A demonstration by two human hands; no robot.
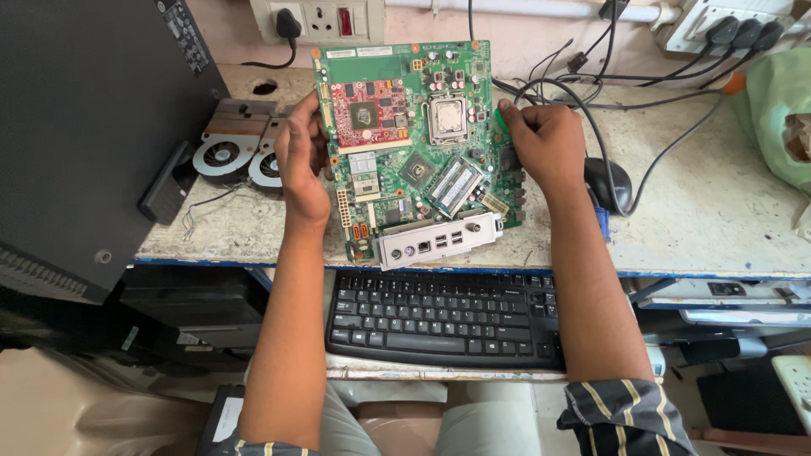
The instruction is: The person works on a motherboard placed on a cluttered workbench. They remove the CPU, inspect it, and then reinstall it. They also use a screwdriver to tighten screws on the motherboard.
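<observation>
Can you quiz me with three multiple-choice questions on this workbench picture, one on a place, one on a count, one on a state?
1. Where is the black keyboard?
A. below the bench edge, in front of the person
B. on top of the circuit board
C. leaning on the wall

2. How many round cooling fans lie left of the green circuit board?
A. one
B. two
C. four

3. How is the circuit board held?
A. by the left hand only
B. lying untouched
C. by both hands, the right hand at its other edge

Answers: 1 A, it sits under the bench front; 2 B, two fans side by side; 3 C, one hand grips each side.
</observation>
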